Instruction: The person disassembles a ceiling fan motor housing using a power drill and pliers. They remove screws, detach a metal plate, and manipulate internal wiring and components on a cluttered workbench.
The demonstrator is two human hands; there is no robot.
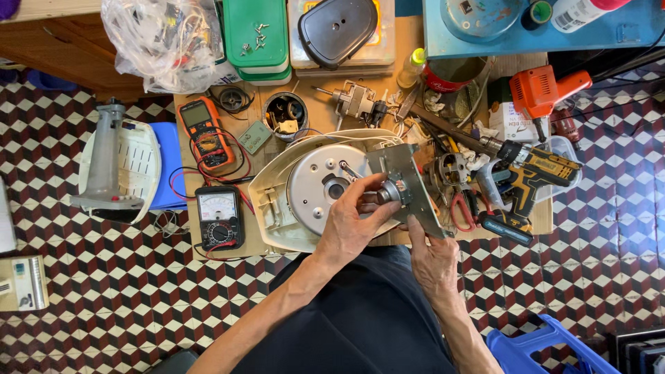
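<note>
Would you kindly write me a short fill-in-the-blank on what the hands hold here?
1. Both hands, left hand and right hand, hold a grey metal ____.
2. The cordless drill is yellow and ____.
3. The multimeter beside the analog meter has an ____ casing.
Missing: plate; black; orange

two meters (pixel 210 170) left of the round appliance base (pixel 315 190), cordless drill (pixel 530 181) right.

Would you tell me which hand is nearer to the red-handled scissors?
Right. The right hand grips the metal bracket just beside the red-handled scissors; the left hand is farther off, on the bracket's other side.
</note>
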